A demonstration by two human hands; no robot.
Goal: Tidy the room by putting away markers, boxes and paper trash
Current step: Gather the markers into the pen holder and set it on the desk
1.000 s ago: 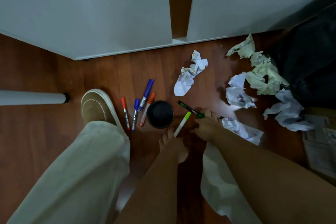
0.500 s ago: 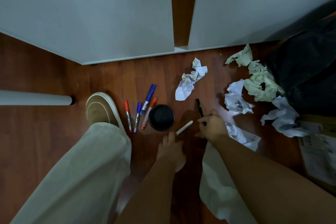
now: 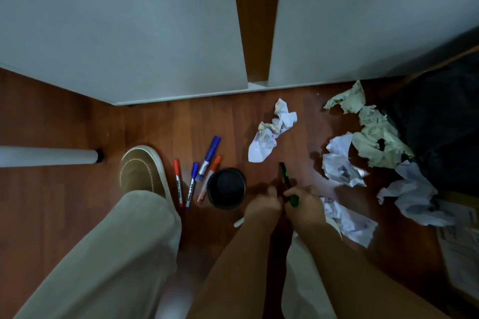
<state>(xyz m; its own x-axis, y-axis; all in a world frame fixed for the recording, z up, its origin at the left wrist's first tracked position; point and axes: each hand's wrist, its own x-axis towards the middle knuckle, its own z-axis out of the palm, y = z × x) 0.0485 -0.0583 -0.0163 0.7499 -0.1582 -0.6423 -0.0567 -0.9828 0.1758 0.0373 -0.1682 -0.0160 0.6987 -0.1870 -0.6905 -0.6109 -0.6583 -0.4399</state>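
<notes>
My left hand [image 3: 261,208] is closed around a white marker [image 3: 238,222]; only its end pokes out at the lower left. Touching it, my right hand [image 3: 305,206] grips a black-and-green marker [image 3: 284,176] that points away from me. Both hands hover just right of a black cup [image 3: 226,188] standing open on the wooden floor. Left of the cup lie a red marker [image 3: 177,184], a small blue marker [image 3: 191,184], a large blue marker [image 3: 209,156] and an orange marker [image 3: 210,176]. Several crumpled paper balls [image 3: 272,132] are scattered to the right.
White cabinet doors [image 3: 129,33] stand ahead. A white table leg [image 3: 46,156] lies at the left, beside my brown shoe [image 3: 141,171]. A dark bag [image 3: 440,124] fills the right side, with greenish crumpled paper [image 3: 373,134] against it and printed sheets [image 3: 461,246] at the right edge.
My right hand lifted the black-and-green marker off the floor and turned it upright. My left hand picked up the white marker and moved right until both hands met.
</notes>
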